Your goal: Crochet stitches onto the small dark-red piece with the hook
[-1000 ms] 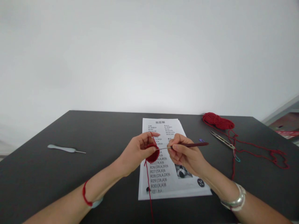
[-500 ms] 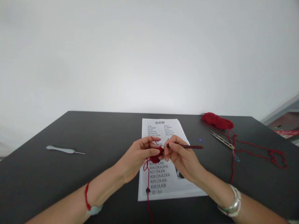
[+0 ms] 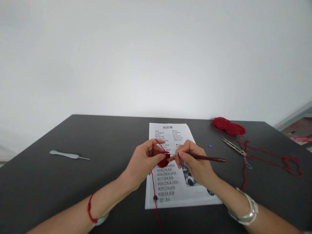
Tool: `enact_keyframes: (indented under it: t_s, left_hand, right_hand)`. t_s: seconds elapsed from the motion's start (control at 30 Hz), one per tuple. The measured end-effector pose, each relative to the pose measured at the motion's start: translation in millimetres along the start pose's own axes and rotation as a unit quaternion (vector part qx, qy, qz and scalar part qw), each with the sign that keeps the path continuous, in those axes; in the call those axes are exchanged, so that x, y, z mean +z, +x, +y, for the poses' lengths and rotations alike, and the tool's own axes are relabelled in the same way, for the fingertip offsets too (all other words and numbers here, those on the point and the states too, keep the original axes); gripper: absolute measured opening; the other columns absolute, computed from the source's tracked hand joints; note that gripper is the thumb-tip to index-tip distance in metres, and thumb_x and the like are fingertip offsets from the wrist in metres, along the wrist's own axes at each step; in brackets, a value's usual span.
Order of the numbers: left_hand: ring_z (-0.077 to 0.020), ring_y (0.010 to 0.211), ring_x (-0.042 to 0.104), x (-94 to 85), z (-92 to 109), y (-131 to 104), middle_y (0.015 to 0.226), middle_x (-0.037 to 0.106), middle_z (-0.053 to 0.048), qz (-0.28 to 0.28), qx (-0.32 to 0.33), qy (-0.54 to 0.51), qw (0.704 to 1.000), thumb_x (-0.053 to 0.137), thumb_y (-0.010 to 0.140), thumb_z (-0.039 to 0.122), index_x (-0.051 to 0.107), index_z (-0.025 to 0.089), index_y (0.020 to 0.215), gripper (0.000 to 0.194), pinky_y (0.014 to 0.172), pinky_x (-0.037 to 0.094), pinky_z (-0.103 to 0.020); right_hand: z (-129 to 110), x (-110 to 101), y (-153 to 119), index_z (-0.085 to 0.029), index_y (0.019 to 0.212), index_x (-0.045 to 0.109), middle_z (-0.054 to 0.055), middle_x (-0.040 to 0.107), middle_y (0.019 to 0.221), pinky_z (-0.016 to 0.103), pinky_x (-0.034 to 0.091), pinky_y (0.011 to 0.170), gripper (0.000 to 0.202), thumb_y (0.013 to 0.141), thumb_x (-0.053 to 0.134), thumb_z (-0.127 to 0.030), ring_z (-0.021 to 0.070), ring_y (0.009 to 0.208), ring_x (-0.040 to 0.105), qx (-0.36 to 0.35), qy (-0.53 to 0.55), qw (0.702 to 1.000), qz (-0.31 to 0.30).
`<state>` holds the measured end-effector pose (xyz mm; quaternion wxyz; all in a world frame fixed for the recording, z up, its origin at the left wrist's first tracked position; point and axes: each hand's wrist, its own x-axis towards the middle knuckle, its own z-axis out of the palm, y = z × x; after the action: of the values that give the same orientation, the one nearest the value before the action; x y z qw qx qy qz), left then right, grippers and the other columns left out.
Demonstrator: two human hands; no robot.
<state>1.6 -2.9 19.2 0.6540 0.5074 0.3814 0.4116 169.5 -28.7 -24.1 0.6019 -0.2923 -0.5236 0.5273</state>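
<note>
Pinching red crochet [image 3: 163, 163] in left hand [image 3: 143, 160], right hand [image 3: 194, 162] just beside, gripping hook [image 3: 215, 159]

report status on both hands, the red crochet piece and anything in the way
Left hand pinching red crochet piece. Right hand gripping dark-handled hook, metal end at the piece. Printed sheet beneath; nothing visibly blocking the hands.

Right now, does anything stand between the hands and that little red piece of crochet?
Nothing visible does: the left hand pinches the red piece, and the hook in the right hand reaches it; the paper lies beneath.
</note>
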Motion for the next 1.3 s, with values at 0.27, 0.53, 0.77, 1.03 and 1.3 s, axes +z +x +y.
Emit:
enact_keyframes:
  t_s: [0.27, 0.53, 0.77, 1.03, 1.3]
  left_hand:
    - [-0.0119, 0.053, 0.06, 0.0, -2, 0, 0.063, 0.065, 0.002, 0.005, 0.01, 0.02, 1.0, 0.068, 0.067, 0.013, 0.058, 0.014, 0.096, 0.03, 0.055, 0.047, -0.025]
    - [-0.0116, 0.051, 0.058, 0.6, -6, 1, 0.058, 0.062, 0.004, 0.025, 0.026, 0.034, 0.999, 0.069, 0.065, 0.012, 0.061, 0.014, 0.093, 0.028, 0.053, 0.047, -0.024]
    - [-0.0105, 0.051, 0.056, 4.1, -9, 0, 0.056, 0.06, 0.006, 0.042, 0.007, 0.028, 0.999, 0.068, 0.065, 0.009, 0.06, 0.012, 0.095, 0.031, 0.052, 0.047, -0.023]
    - [-0.0085, 0.055, 0.057, -4.5, -10, 3, 0.061, 0.064, 0.003, -0.048, -0.107, -0.091, 0.989, 0.072, 0.064, 0.006, 0.061, 0.009, 0.104, 0.042, 0.06, 0.046, -0.022]
    - [-0.0095, 0.054, 0.054, 2.0, -14, 4, 0.06, 0.059, 0.006, 0.014, -0.008, -0.036, 0.999, 0.069, 0.068, 0.015, 0.058, 0.012, 0.109, 0.043, 0.056, 0.044, -0.024]
  right_hand:
    - [-5, 7, -7, -0.022, 0.075, 0.051, -0.005, 0.055, 0.06, 0.029, 0.049, 0.06, 0.013, 0.087, 0.057, -0.024, 0.0124, 0.057, 0.054, -0.037, -0.125, 0.991, 0.026]
    - [0, 10, -13, -0.025, 0.082, 0.05, -0.003, 0.059, 0.07, 0.024, 0.044, 0.052, 0.014, 0.085, 0.051, -0.011, 0.0126, 0.058, 0.056, -0.179, -0.345, 0.921, 0.009]
    - [13, 14, -18, -0.024, 0.086, 0.046, 0.0, 0.055, 0.073, 0.026, 0.046, 0.059, 0.017, 0.088, 0.045, -0.007, 0.0148, 0.065, 0.055, -0.267, -0.45, 0.851, -0.033]
    - [-2, 5, -2, -0.019, 0.093, 0.046, 0.004, 0.054, 0.072, 0.027, 0.042, 0.055, 0.015, 0.092, 0.039, -0.006, 0.0165, 0.064, 0.046, -0.367, -0.556, 0.729, -0.16]
    - [11, 20, -14, -0.023, 0.086, 0.045, -0.001, 0.053, 0.074, 0.025, 0.041, 0.054, 0.013, 0.091, 0.043, -0.012, 0.0131, 0.06, 0.048, -0.201, -0.419, 0.885, 0.012]
